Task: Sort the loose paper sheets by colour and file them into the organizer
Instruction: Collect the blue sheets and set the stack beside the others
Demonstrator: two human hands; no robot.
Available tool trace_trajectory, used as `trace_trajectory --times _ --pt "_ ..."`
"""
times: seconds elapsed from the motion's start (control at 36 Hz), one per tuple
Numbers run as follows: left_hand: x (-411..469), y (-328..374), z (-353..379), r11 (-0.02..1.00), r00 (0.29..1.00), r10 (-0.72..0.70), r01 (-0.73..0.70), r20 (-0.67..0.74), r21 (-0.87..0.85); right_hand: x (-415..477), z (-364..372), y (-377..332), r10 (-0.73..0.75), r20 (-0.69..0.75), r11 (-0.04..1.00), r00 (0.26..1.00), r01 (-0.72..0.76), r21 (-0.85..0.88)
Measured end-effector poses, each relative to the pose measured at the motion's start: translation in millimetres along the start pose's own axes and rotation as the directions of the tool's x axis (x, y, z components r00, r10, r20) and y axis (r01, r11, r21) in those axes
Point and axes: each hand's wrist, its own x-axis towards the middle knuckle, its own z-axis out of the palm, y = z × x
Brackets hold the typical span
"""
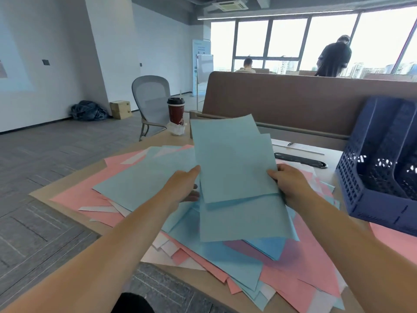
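Note:
A loose pile of pink, blue and white paper sheets covers the desk in front of me. Above it I hold up a small stack of blue sheets. My right hand grips the stack's right edge with thumb on top. At the stack's left edge is my left hand, thumb against the paper and fingers underneath. The dark blue perforated organizer stands on the desk to the right, its slots showing no paper.
A red paper cup with a black lid stands at the desk's far edge beside crumpled white plastic. A brown partition runs behind the desk. A grey mesh chair stands beyond. Two people are by the far windows.

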Motion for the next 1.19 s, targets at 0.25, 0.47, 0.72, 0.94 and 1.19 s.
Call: trace_trajectory --times 0.25,0.47,0.72,0.94,1.19 --pt "3 18 -26 0.949 0.996 0.08 -0.068 0.026 -0.309 3 31 -39 -0.083 0.15 0.973 0.985 0.048 0.226" --pt "-7 48 -61 0.916 0.979 0.159 -0.195 -0.13 -0.351 -2 57 -77 -0.158 0.179 0.977 0.971 0.127 0.174" --pt "-2 16 -98 0.98 0.941 0.185 -0.199 -0.283 -0.019 3 118 -68 -0.166 0.195 0.961 0.967 0.203 -0.186" --pt "8 -21 -125 0.986 0.914 0.106 -0.044 -0.392 0.163 16 184 -48 -0.179 0.283 0.782 0.942 0.31 -0.54" --pt "21 -52 -146 0.948 0.915 0.061 0.072 -0.399 0.309 34 239 -29 -0.113 0.381 0.542 0.918 0.379 -0.75"
